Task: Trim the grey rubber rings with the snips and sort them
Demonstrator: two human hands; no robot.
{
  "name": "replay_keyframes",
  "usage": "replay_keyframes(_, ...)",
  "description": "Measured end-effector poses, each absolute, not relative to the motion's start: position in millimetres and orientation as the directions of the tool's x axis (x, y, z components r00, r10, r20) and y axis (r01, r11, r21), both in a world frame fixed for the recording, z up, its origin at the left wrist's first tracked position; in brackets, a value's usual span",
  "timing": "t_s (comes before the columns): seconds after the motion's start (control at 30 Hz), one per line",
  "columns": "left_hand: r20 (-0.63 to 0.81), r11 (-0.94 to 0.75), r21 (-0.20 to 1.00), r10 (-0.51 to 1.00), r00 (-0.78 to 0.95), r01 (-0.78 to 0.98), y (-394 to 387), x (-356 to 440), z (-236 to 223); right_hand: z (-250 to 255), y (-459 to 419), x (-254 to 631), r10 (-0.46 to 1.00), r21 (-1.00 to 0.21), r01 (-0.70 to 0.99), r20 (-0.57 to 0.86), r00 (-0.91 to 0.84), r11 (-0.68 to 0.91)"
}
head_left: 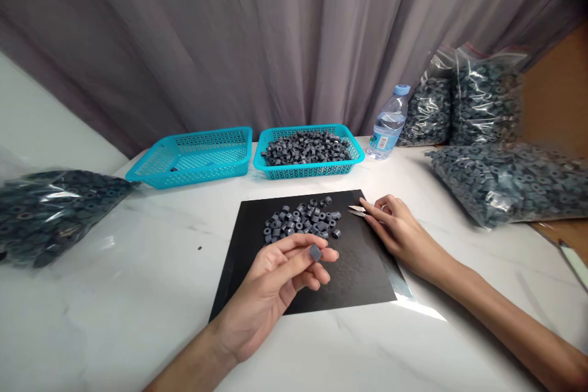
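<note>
Between thumb and fingers, my left hand (280, 288) pinches a small grey plastic ring (315, 252), held up above the front of a black mat (353, 282). Behind that hand, a loose pile of the same grey rings (298, 220) lies on the mat. At the mat's right edge, my right hand (395, 229) is closed around a pair of thread snips (357, 211). The two pointed blades stand slightly apart and face left toward the pile. The snips' handle is hidden in the palm.
A turquoise basket (353, 162) full of rings and a nearly bare one (193, 179) stand behind the mat. Beside them is a water bottle (388, 125). Bags of rings lie left (59, 208) and right (509, 180), with upright bags (487, 98) at the back right.
</note>
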State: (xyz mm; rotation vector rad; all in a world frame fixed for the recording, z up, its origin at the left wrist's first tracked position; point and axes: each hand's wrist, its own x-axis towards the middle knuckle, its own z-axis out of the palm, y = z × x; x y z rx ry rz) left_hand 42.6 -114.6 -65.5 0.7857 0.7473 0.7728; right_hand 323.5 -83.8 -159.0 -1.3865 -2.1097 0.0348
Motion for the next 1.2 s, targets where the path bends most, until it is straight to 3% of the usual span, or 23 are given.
replay_keyframes(0.33,-0.284,0.481,0.821,0.812,0.51,-0.308,-114,42,-67,-155,-86,321,0.832,-0.261,0.853,0.469,-0.297,0.452)
replay_keyframes(0.67,-0.255,0.396,0.89,0.843,0.474,-0.226,-114,41,-71,-157,-84,323,0.823,-0.275,0.84,0.481,-0.3,0.467)
replay_keyframes(0.83,-0.107,0.153,0.985,0.907,0.408,-0.082,-112,40,-77,-158,-84,324,0.817,-0.263,0.839,0.486,-0.311,0.476)
replay_keyframes(0.93,0.052,-0.067,0.998,0.919,0.39,0.023,-112,37,-84,-158,-84,323,0.817,-0.267,0.835,0.483,-0.315,0.481)
replay_keyframes(1.07,0.33,-0.417,0.901,0.836,0.438,0.118,-112,32,-93,-157,-84,323,0.817,-0.275,0.83,0.48,-0.319,0.485)
replay_keyframes(1.2,0.519,-0.646,0.751,0.706,0.482,0.139,-110,29,-98,-156,-84,323,0.817,-0.278,0.829,0.482,-0.317,0.485)
